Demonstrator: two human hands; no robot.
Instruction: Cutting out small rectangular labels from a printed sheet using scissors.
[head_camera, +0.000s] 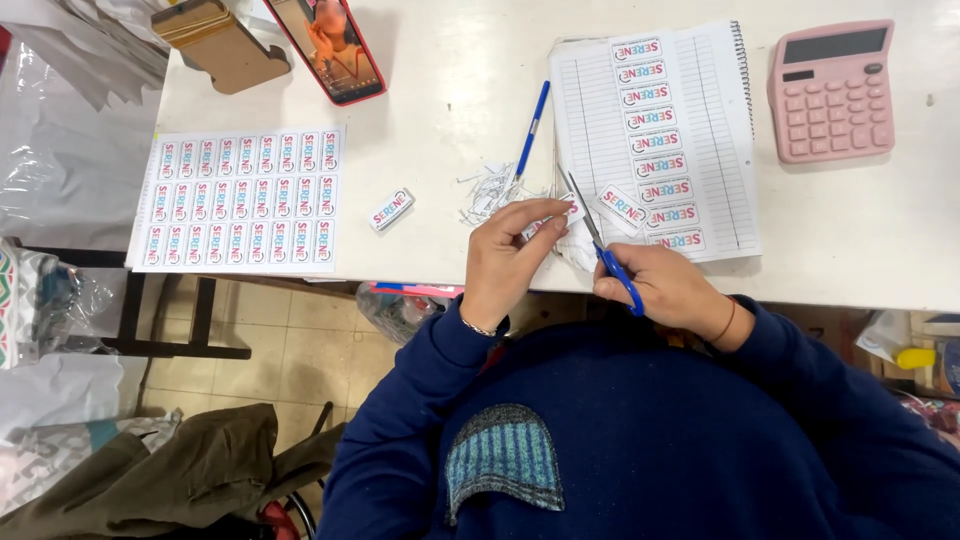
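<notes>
My left hand (510, 255) pinches a small printed label (566, 212) at the table's front edge. My right hand (665, 290) grips blue-handled scissors (600, 245), whose blades point up toward that label. Just right of the blades lies a cut label (621, 205). A strip of the same labels (655, 140) runs down a ruled spiral notebook (715, 130). An uncut sheet of labels (240, 198) lies at the left, with one loose label (391, 209) beside it.
A pile of paper trimmings (488, 190) and a blue pen (532, 130) lie left of the notebook. A pink calculator (832, 90) sits at the right, a phone in a red case (328, 45) and a cardboard stand (215, 40) at the back.
</notes>
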